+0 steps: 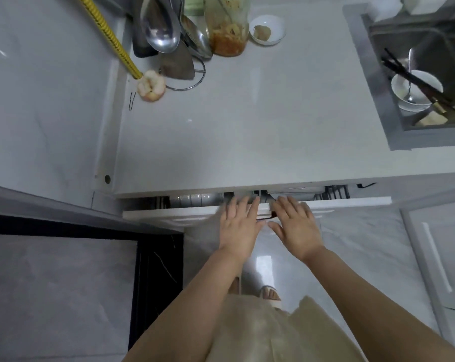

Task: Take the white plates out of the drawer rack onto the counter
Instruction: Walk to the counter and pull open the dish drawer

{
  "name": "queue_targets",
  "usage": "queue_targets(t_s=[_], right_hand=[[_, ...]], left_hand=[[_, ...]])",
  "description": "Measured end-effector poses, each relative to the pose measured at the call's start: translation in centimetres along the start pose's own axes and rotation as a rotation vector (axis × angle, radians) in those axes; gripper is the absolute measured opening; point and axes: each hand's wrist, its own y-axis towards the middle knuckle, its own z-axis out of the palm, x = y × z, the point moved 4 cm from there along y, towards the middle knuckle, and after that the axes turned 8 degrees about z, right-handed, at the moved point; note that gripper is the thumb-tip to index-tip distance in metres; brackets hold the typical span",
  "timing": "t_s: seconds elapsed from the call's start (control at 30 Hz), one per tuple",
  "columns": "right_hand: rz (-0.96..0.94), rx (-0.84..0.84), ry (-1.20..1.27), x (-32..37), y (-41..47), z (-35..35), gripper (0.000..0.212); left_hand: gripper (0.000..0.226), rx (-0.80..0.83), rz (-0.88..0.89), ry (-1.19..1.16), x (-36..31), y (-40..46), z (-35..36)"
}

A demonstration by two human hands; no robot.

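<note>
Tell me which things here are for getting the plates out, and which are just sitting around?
For the job: drawer, barely open; counter; left hand; right hand.

Just lying about: ladle, jar, small bowl, sink holding a bowl and chopsticks.

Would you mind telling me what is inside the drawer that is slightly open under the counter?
Through the drawer's narrow gap, a row of stacked metal bowls and dark rack wires show. The counter covers everything deeper; no white plates are visible.

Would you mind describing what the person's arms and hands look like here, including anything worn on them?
Both arms are bare to the frame's lower edge, with no sleeves visible. The left hand and right hand carry no gloves, and no rings, watch or bracelets can be seen. A pale beige garment shows below.
</note>
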Motion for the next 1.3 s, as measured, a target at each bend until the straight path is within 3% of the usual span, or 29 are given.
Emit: queue_targets(t_s=[0.07,0.17,0.37,0.53,0.8,1.3], right_hand=[[-0.019,0.08,-0.032,-1.2,0.1,1.1,0.059],[-0.027,0.073,-0.006,-1.7,0.0,1.2,0.056],[-0.074,0.074,0.018,-1.9,-0.6,1.3,0.051],[-0.108,0.044,0.027,-2.6,-2.1,2.1,0.063],[-0.047,-0.028,0.226,-2.6,-5.2,3.3,0.032],[0.121,-0.093,0.32,-2.2,-12.0,6.3,0.024]], left_hand=[[0.058,0.117,-0.033,-0.006,0.0,0.3,0.7],[0.055,0.185,-0.087,-0.027,-0.5,-0.5,1.9],[0.049,0.17,-0.165,0.01,-1.9,-1.7,1.8],[0.048,0.116,-0.198,-0.014,-2.9,-3.6,2.3],[0.034,0.051,-0.22,-0.089,-4.3,-6.7,2.4],[0.025,0.086,-0.139,-0.086,-5.1,-11.7,5.0]])
